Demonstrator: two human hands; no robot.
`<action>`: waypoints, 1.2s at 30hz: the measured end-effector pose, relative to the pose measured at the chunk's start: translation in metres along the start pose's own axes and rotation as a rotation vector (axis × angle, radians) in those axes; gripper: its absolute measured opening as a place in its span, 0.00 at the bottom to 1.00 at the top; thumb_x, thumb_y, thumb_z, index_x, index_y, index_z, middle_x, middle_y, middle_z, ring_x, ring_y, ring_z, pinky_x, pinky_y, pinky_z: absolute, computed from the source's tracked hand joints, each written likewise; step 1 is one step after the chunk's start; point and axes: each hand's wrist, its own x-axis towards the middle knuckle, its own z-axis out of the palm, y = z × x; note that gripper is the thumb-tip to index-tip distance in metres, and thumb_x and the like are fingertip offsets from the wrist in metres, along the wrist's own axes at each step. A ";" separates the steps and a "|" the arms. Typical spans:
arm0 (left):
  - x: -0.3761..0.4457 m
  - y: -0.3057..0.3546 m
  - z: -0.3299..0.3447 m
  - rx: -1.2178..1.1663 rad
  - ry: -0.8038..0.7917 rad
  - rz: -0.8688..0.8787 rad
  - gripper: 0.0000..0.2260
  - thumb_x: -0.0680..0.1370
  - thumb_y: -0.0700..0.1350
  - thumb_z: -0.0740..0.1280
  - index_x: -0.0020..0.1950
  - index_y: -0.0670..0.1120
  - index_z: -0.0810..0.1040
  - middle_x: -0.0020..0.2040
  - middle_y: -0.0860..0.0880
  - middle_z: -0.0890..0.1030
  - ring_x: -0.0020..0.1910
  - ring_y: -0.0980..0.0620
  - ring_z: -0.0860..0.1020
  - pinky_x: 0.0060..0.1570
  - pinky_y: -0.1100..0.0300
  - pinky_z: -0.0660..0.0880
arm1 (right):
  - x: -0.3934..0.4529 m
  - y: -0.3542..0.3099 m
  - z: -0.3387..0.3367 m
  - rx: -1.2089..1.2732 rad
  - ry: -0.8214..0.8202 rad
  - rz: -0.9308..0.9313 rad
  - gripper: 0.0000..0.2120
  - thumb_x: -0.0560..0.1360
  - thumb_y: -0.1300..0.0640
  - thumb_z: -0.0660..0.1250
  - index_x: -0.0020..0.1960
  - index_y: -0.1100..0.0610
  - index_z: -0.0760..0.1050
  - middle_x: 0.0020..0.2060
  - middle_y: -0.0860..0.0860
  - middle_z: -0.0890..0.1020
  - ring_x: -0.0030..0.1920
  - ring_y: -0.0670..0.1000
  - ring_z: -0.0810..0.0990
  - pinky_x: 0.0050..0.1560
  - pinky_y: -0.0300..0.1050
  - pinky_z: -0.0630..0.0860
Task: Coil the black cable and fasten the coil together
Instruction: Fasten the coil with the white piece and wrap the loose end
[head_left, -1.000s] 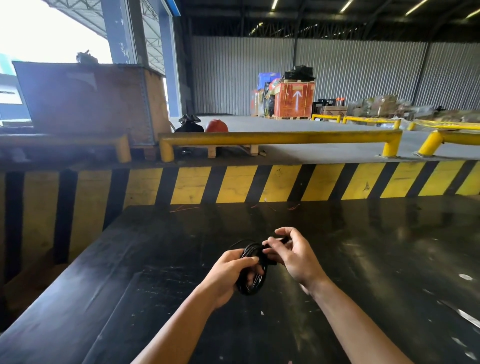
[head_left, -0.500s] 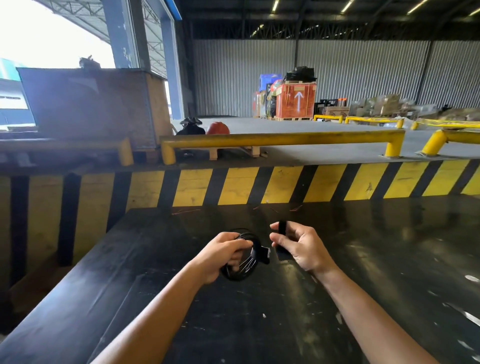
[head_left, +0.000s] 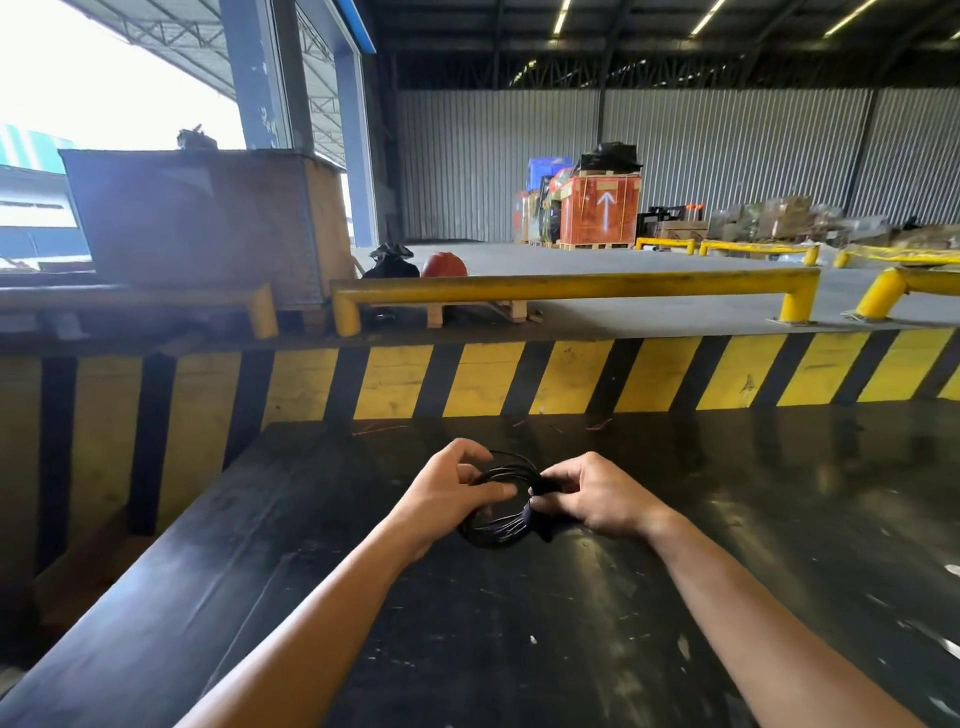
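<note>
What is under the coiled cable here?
The black table lies under the cable. The left hand and right hand cover its sides; contact there is hidden.

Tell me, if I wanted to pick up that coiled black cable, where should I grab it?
Probably at the bundled side of the black cable coil, where the right hand pinches the loops at a dark strap. There the strands sit gathered, so one grip catches all. Come from the right. The left hand holds the opposite side, where the loops fan apart.

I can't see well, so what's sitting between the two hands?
In the head view, the coiled black cable lies between the left hand and right hand; both hold it over the black tabletop.
</note>
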 end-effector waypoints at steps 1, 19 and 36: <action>-0.001 -0.004 -0.001 -0.001 0.028 0.012 0.21 0.70 0.40 0.75 0.60 0.50 0.73 0.42 0.44 0.81 0.38 0.50 0.81 0.39 0.56 0.79 | -0.001 0.001 0.000 0.010 0.001 0.001 0.03 0.71 0.60 0.71 0.43 0.56 0.83 0.43 0.57 0.86 0.41 0.51 0.85 0.49 0.48 0.80; -0.018 -0.033 0.005 -0.249 0.132 0.027 0.04 0.75 0.40 0.69 0.46 0.40 0.81 0.39 0.42 0.81 0.44 0.48 0.80 0.50 0.49 0.79 | -0.008 0.003 -0.001 0.144 0.118 0.152 0.18 0.74 0.63 0.68 0.63 0.65 0.73 0.42 0.56 0.83 0.31 0.43 0.78 0.27 0.32 0.73; -0.003 -0.043 0.007 -0.173 0.305 -0.071 0.05 0.73 0.43 0.72 0.39 0.43 0.81 0.34 0.44 0.80 0.37 0.48 0.80 0.46 0.45 0.82 | 0.006 -0.015 0.005 -0.414 0.168 0.095 0.15 0.65 0.50 0.77 0.34 0.50 0.69 0.33 0.48 0.77 0.37 0.49 0.76 0.35 0.40 0.71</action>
